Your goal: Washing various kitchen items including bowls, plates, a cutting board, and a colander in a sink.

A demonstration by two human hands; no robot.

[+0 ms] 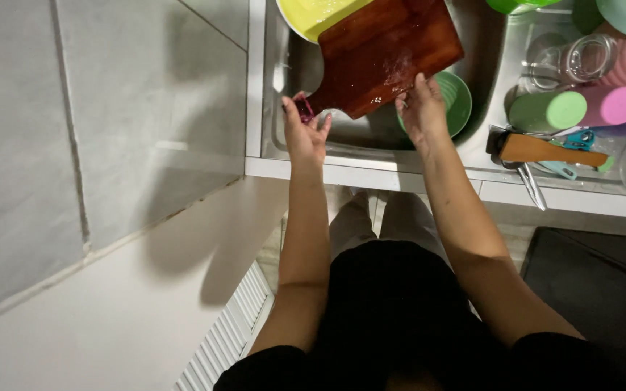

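A wet brown wooden cutting board [385, 51] is tilted over the steel sink [273, 87]. My right hand [420, 108] grips the board's near edge. My left hand [303, 129] holds a small pink object [304, 108], perhaps a sponge or scrubber, against the board's handle end. Under the board lies a green plate [459, 101], and a yellow plate [313, 16] sits at the far side of the sink.
Right of the sink a drying area holds a green cup [548, 111], pink cups [610, 105], a glass jar [577, 61], a wooden-handled utensil [548, 150] and cutlery. A tiled wall [110, 108] stands at left. A dark mat [595, 282] lies on the floor at right.
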